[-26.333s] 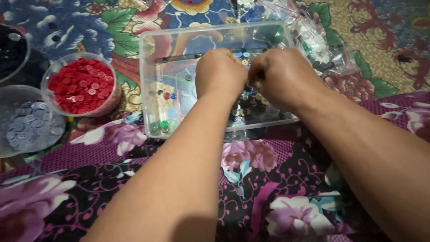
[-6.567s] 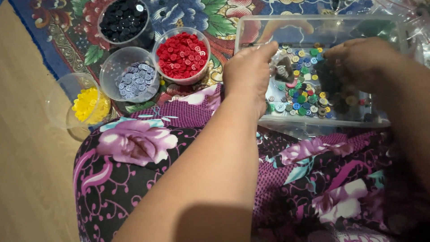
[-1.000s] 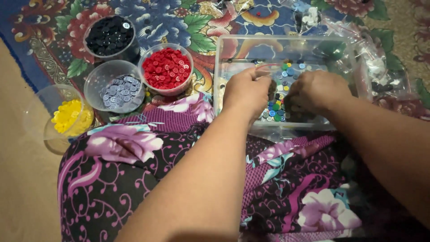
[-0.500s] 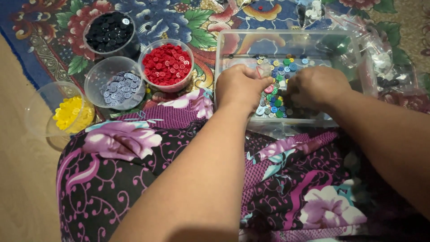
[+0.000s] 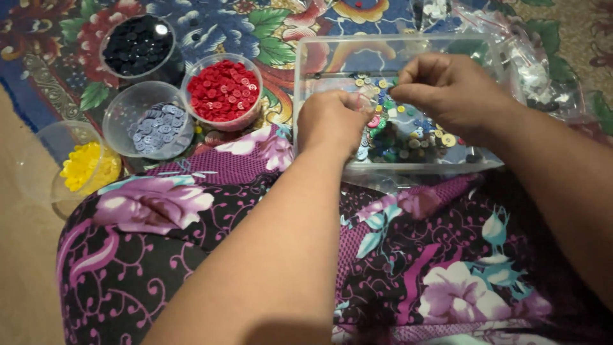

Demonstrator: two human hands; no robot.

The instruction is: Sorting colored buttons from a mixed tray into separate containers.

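- Your left hand (image 5: 332,121) is resting knuckles-up inside the clear plastic tray (image 5: 306,76), fingers curled down onto the mixed coloured buttons (image 5: 396,134); you cannot tell whether it is pinching one.
- Your right hand (image 5: 450,92) is hovering at 3 o'clock of the left one, fingertips bunched together over the pile at its 12 o'clock edge; whether a button sits between them is hidden.
- Compared with half a second ago, your right hand is lifting off the pile and sitting higher in the tray, uncovering more buttons beneath it, while your left is staying almost where it was.
- The tray is lying on the patterned rug (image 5: 287,19), just past your floral-clad lap (image 5: 408,255).
- At 9 to 10 o'clock of the tray, four round tubs are standing close together: red buttons (image 5: 221,91), black buttons (image 5: 137,45), grey buttons (image 5: 153,122) and yellow buttons (image 5: 86,167).
- At 2 o'clock of the tray, clear bags (image 5: 543,70) are lying crumpled.
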